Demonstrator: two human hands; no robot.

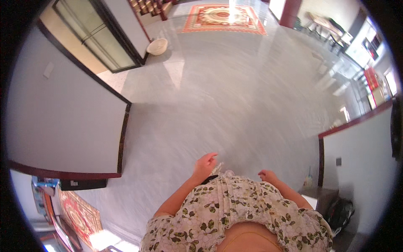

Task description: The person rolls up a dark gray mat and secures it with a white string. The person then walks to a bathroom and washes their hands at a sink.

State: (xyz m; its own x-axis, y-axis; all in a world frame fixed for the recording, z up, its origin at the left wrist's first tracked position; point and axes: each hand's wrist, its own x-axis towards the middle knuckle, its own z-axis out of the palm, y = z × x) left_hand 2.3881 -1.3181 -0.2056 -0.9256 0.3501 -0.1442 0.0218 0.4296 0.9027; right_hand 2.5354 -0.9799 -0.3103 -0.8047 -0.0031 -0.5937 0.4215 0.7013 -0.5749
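Observation:
My left hand (205, 165) is held out in front of my waist, above the grey floor (201, 113). Its fingers are loosely bent, with one reaching forward, and I see nothing in them. On the other side of my body, my right hand (268, 176) hangs lower and closer to me. Those fingers are small in view, slightly curled and a little apart, with no object visible between them. Neither hand touches anything I can make out. Between them is my floral blouse (235, 197), with a small dark thing (209, 179) by the left wrist.
Wall ends stand at left (75, 109) and right (357, 155). Farther off are a pale basin (157, 47), a glass door (94, 33), a patterned rug (224, 19) and a table (325, 25). A dark cabinet (321, 194) and a black bag (341, 212) sit at lower right.

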